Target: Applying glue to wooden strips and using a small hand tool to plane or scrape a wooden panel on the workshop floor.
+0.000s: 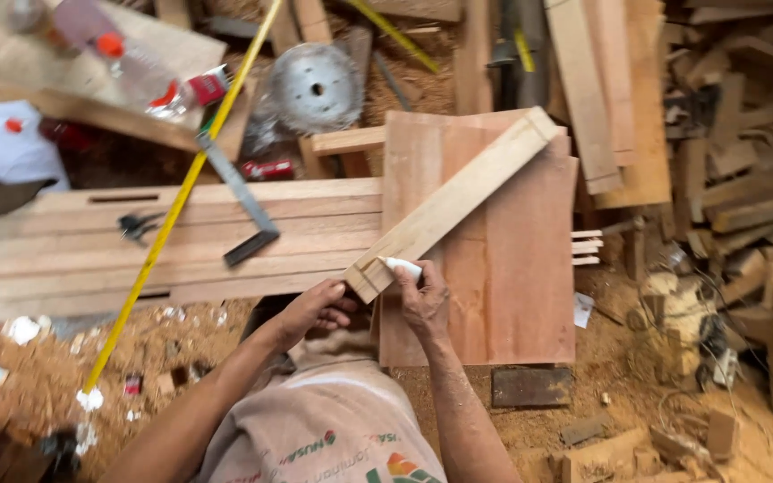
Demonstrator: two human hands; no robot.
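Both my arms reach forward, bare, with my elbows bent. My left hand [315, 309] is curled, with the fingers bent in and the thumb up. My right hand [424, 300] is close beside it, fingers closed in a pinch near the tips. My wrists are almost straight. My hands are near but not touching.

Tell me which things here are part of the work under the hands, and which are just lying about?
In hand:
left hand
right hand
pale wooden slat
small white tube
reddish wooden panel

Lying about:
round grey saw blade
yellow measuring tape
metal try square
clear plastic bottle
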